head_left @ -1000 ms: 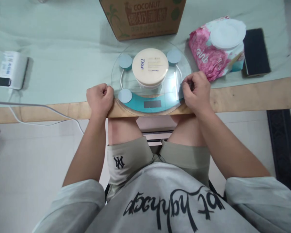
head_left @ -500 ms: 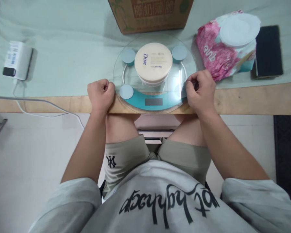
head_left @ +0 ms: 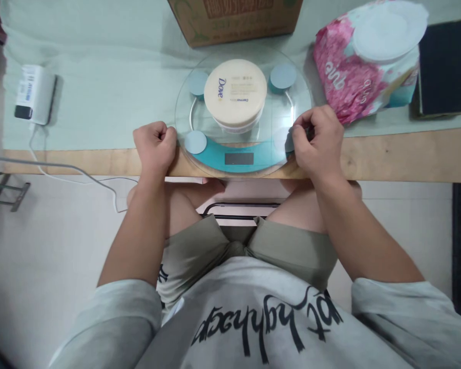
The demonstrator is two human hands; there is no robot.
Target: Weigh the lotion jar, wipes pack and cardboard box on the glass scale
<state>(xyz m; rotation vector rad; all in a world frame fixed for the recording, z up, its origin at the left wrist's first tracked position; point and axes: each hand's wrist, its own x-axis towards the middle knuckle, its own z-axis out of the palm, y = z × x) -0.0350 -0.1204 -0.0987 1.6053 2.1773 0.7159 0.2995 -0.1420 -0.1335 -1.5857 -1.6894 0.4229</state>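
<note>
A round glass kitchen scale (head_left: 267, 163) with blue feet, a blue band and a small dark display lies at the table's front edge. On it stands a cream-lidded Dove tub (head_left: 235, 92), upright and a little left of the scale's middle. My left hand (head_left: 155, 148) rests as a fist on the wooden edge, just left of the scale's rim. On the other side my right hand (head_left: 318, 143), also curled into a fist, rests against the scale's right rim and partly covers its front right foot. I see nothing held in either fist.
Behind the scale stands a cardboard box (head_left: 238, 25). A pink wipes pack (head_left: 353, 72) with a white lid lies to the right, beside a dark box (head_left: 444, 69). At the left is a white power bank (head_left: 34, 95) with a cable (head_left: 77, 166) hanging over the wooden edge (head_left: 407, 156).
The view has shifted slightly, so the objects at the back sit higher in the picture. My knees have moved apart. Both fists keep their places beside the scale; the tub stays on it.
</note>
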